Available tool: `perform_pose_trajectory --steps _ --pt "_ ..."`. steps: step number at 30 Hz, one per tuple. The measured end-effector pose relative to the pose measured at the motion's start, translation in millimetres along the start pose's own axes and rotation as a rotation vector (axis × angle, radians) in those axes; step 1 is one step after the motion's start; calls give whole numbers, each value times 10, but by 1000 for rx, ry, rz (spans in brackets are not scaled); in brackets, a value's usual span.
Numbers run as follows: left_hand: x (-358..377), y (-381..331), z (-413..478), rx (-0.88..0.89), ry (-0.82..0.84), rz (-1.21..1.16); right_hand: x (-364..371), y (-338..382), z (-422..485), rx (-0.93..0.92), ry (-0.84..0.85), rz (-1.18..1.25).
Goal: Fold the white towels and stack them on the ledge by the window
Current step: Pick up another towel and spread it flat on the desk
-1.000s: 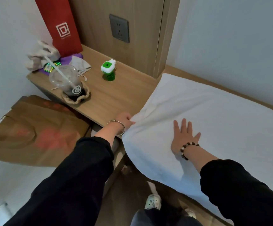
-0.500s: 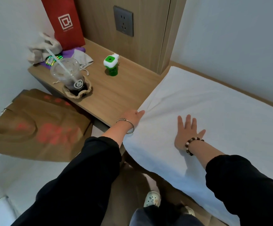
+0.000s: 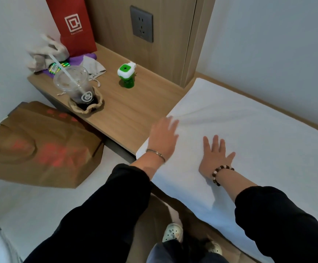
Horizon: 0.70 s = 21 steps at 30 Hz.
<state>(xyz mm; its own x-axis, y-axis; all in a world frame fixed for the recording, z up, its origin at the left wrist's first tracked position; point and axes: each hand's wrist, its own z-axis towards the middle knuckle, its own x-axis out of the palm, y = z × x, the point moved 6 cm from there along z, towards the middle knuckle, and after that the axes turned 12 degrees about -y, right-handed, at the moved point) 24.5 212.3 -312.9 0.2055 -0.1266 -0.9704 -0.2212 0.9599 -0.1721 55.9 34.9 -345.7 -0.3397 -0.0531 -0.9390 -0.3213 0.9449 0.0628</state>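
Head view: left hand (image 3: 163, 136), fingers (image 3: 170, 124) released from the white towel (image 3: 253, 130) edge, now sweeps flat; right hand (image 3: 214, 157) stays spread beside them, smoothing before folding.

Matt white cloth towel (image 3: 239, 133)

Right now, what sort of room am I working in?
Probably a bedroom or small guest room, though I can't be sure. A wall socket sits above a wooden ledge, a white towel lies spread along it, and personal clutter stands there: a takeaway cup and a red paper bag.
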Motion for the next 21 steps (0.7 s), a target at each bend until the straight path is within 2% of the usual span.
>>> perform_pose_trajectory --steps 2,3,8,11,14,16,19,21 --pt "251 -55 -282 220 177 69 -1 -32 -28 -29 -73 -3" --pt "306 16 -369 216 217 79 -6 -64 -53 -49 -117 -13" --pt "205 224 -301 -31 189 126 -70 -250 -157 -106 -286 50" --pt "74 138 9 -191 54 -12 -361 -314 165 12 -418 135" --pt "-6 95 475 -355 -78 -200 -517 -379 627 36 -383 27" --pt "75 71 807 -421 -16 -221 -453 -454 818 29 -343 -35" --pt "235 56 1196 -533 139 -239 -372 -521 911 29 -388 -35" --pt "316 31 1373 -523 204 -217 -351 -537 943 30 -414 -22"
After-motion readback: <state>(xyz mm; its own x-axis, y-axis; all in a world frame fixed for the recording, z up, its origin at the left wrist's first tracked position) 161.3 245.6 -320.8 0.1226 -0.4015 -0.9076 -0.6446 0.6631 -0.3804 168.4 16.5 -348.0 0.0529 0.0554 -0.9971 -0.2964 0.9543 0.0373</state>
